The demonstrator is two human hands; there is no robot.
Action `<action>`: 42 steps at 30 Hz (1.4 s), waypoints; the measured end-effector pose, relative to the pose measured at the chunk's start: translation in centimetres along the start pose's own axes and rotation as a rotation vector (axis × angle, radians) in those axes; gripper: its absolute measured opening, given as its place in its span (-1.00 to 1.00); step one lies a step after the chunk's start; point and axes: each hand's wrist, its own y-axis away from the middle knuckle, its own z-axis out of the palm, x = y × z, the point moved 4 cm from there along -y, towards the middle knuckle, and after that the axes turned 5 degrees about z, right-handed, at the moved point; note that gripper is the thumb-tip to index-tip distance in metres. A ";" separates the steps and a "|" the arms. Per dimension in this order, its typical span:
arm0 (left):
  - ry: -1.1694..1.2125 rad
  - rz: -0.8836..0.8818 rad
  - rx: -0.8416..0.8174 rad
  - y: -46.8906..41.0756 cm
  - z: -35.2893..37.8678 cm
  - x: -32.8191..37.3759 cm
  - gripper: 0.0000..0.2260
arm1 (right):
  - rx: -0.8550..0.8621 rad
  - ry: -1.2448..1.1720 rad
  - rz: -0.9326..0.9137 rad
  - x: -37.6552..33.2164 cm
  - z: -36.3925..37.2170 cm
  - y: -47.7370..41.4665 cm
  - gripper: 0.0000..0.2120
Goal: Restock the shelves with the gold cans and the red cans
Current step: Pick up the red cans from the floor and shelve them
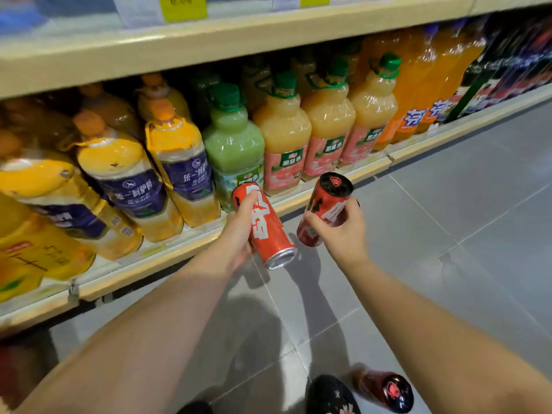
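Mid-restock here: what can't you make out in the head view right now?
Head view:
- Yellow price tag: cut off by the top edge, blurred.
- Left can: label partly under fingers of the left hand.
- Right can: label partly under the right hand.
- Floor can: dark, label unreadable.
- Far-right dark bottles: blurred.
- Gold cans: none in frame.

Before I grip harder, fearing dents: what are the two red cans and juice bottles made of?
Left red can, in the left hand: likely thin aluminium; glossy print, bare silver end rim. Right red can, in the right hand: probably the same; dark top, pull tab. Juice bottles: seemingly clear glossy plastic; liquid shows through, shoulders glint.
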 end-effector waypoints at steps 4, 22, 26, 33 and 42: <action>-0.291 0.340 0.005 3.6 0.3 7.7 -0.74 | 0.015 -0.045 -0.173 -7.6 1.3 -0.9 -0.55; -0.640 1.278 0.346 19.6 -1.2 35.8 -0.55 | -0.007 -0.352 -0.563 -34.9 3.4 -4.9 -0.63; -0.730 1.346 0.447 19.4 -2.1 38.0 -0.49 | -0.027 -0.413 -0.584 -36.6 4.5 -5.7 -0.46; -0.897 1.168 0.495 15.9 -3.4 39.1 -0.51 | -0.106 -0.401 -0.563 -37.0 6.4 -6.8 -0.50; -1.006 1.089 0.497 13.4 -3.7 39.3 -0.39 | -0.134 -0.186 -0.534 -37.5 8.8 -7.7 -0.55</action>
